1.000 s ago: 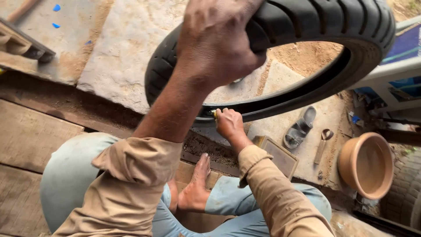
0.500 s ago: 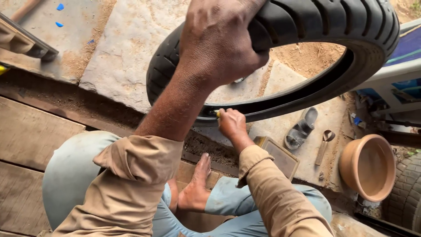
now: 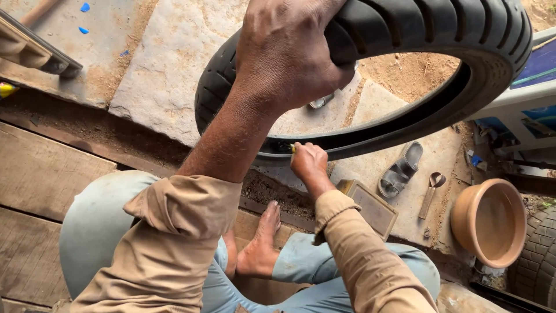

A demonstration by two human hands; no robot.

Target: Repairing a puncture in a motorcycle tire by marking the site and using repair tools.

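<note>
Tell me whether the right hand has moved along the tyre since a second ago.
No. The right hand stays pressed at the same spot on the tyre's lower inner edge, just above the flat tray.

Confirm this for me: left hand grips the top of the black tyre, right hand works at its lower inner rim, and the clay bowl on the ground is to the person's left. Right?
Not quite. In the head view the clay bowl sits on the ground to the person's right, not left. The rest holds: the left hand grips the top of the black tyre, and the right hand is at its lower inner rim.
</note>
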